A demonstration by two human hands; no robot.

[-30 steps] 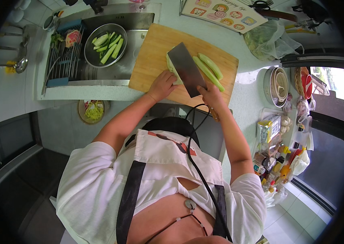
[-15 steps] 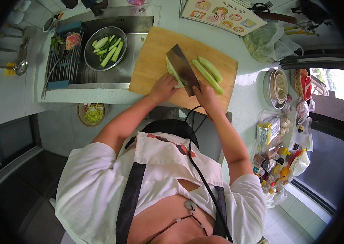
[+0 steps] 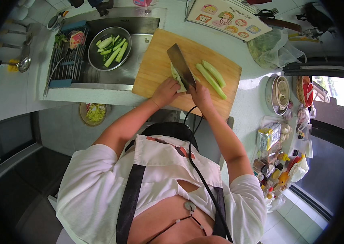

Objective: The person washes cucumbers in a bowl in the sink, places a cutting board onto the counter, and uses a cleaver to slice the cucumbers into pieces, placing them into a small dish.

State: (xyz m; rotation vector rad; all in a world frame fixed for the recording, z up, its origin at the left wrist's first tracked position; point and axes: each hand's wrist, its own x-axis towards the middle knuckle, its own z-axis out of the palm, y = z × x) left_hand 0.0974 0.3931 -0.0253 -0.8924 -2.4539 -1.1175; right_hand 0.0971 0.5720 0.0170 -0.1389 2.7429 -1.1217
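Note:
My right hand (image 3: 201, 96) is closed round the handle of a cleaver (image 3: 181, 63), its broad blade pointing away from me over the wooden cutting board (image 3: 151, 61). Against the blade's left side lies a pale green peeled gourd piece (image 3: 176, 76), partly hidden by the steel. Its near end is held down by the curled fingers of my left hand (image 3: 166, 92), close to the blade. A small pale edge shows just right of the blade. Farther right on the board rest two long gourd pieces, one (image 3: 214, 73) behind the other (image 3: 211, 81).
Left of the board is a sink (image 3: 139, 44) with a metal bowl (image 3: 93, 61) of green gourd pieces and a dish rack (image 3: 60, 84). Below the counter, a bin (image 3: 83, 113) contains peelings. At right stand stacked strainers (image 3: 277, 95) and several bottles (image 3: 283, 177). A black cable (image 3: 201, 175) hangs before me.
The cleaver has shifted slightly left across the board, toward my left hand. The whole view has moved a little. Both hands keep their holds.

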